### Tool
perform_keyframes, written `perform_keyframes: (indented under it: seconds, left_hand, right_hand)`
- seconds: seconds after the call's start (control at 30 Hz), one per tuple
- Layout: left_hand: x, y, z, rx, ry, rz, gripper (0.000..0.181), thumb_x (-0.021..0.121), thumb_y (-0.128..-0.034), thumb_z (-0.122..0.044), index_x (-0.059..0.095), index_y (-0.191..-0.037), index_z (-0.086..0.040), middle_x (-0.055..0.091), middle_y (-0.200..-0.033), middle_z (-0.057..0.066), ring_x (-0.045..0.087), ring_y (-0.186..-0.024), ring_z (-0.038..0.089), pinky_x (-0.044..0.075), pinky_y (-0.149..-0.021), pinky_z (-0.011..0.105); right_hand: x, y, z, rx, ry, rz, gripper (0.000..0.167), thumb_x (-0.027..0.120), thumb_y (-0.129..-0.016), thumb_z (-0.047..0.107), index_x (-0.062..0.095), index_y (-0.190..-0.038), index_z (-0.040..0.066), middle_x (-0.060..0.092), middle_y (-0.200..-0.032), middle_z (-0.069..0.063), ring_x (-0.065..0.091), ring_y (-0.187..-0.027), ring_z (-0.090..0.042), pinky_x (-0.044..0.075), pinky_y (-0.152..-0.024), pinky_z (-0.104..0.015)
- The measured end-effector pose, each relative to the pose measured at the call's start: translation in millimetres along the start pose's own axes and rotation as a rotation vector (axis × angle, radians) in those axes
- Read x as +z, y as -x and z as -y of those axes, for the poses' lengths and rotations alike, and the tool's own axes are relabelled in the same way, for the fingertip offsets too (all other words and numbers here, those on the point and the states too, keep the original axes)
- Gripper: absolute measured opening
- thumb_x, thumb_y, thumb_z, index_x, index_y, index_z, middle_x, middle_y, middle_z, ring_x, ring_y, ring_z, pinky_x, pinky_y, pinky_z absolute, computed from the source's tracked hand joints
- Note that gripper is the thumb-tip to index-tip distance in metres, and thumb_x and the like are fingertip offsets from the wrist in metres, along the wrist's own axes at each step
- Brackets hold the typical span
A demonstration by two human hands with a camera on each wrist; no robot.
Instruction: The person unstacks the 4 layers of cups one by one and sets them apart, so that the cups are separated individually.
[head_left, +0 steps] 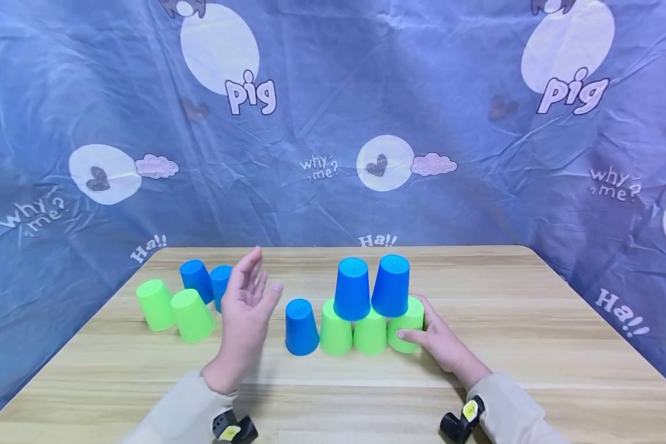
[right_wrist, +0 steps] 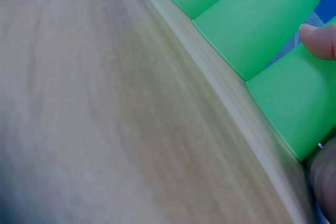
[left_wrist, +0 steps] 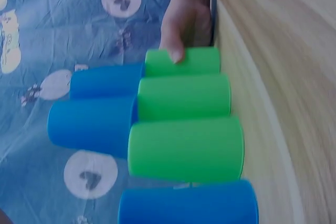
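Standing at the frame's left are two green cups (head_left: 192, 316) and two blue cups (head_left: 196, 283), the right one partly hidden by your left hand (head_left: 246, 311), raised with fingers relaxed and holding nothing. At lower centre, a lone blue cup (head_left: 302, 328) stands beside three green cups (head_left: 370, 335) bearing two upper blue cups (head_left: 352, 290). Right of centre, your right hand (head_left: 441, 342) grips the end green cup (head_left: 413, 319), fingers mostly hidden behind; the right wrist view crops it.
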State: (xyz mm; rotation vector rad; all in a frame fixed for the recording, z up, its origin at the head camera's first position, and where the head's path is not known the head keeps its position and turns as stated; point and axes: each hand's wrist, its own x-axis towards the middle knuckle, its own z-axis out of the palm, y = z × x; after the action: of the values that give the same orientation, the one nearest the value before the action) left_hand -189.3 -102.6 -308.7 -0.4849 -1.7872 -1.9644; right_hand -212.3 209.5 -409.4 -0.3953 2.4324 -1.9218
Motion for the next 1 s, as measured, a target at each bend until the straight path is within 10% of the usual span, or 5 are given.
perform_keyframes:
  seconds: [0.27, 1.0]
  left_hand:
    - [21.2, 7.9, 5.3, 0.025, 0.008, 0.061, 0.057, 0.056, -0.0843, 0.010, 0.036, -0.137, 0.003, 0.038, -0.144, 0.012, 0.033, -0.135, 0.022, 0.030, -0.107, 0.024]
    - [75.7, -2.4, 25.6, -0.320, -0.095, 0.294, 0.079, 0.069, -0.0832, -0.017, 0.022, -0.147, -0.012, 0.025, -0.151, 0.009, 0.022, -0.140, 0.025, 0.023, -0.112, 0.041]
  right_hand:
    - [2.2, 1.1, -1.7, 0.002, -0.006, 0.011, 0.069, 0.065, -0.081, 0.010, 0.027, -0.138, 0.007, 0.051, -0.122, -0.015, 0.051, -0.108, -0.017, 0.035, -0.097, -0.039]
    - [-0.8, 1.8, 0.9, 0.004, 0.017, -0.008, 0.068, 0.065, -0.080, 0.009, 0.028, -0.137, 0.006, 0.049, -0.124, -0.016, 0.050, -0.110, -0.019, 0.034, -0.098, -0.039]
